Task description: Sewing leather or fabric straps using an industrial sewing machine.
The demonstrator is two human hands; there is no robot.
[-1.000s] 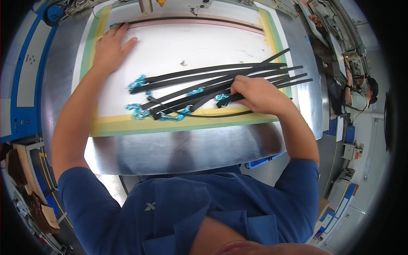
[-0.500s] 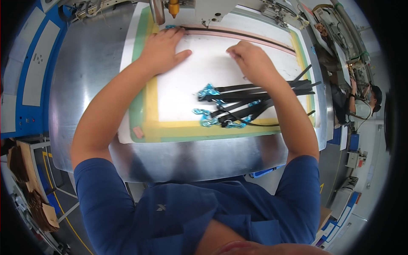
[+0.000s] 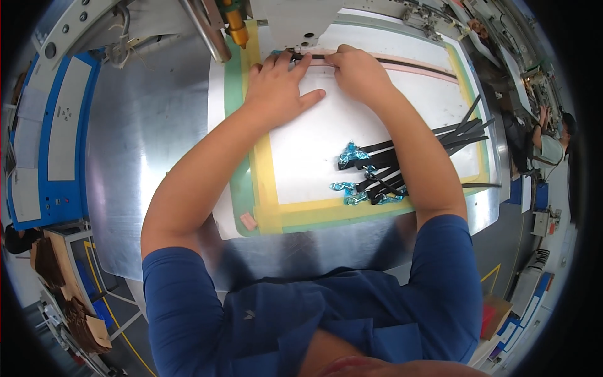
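A black strap (image 3: 408,66) lies along a pink strip (image 3: 433,78) across the far part of a white board (image 3: 314,141). My left hand (image 3: 276,91) rests with its fingers spread, its fingertips on the strap's left end. There, a bit of blue wrapping shows beside my fingers. My right hand (image 3: 361,74) is closed, thumb and forefinger on the strap just right of my left fingers. Nearer, partly hidden by my right forearm, is a pile of black straps (image 3: 466,133). Their left ends carry metal hooks (image 3: 353,154) in shiny light-blue wrapping.
A white machine head (image 3: 289,19) stands just beyond my hands, with a brass-coloured nozzle (image 3: 236,28) to its left. Yellow tape (image 3: 314,205) and green tape border the board on a metal table (image 3: 144,144). A blue cabinet (image 3: 69,182) stands left. Another person (image 3: 549,141) sits far right.
My right hand has moved up and left from above the board onto the strap. My left hand stays at the strap's left end. The whole view has shifted, moving the scene right and down.
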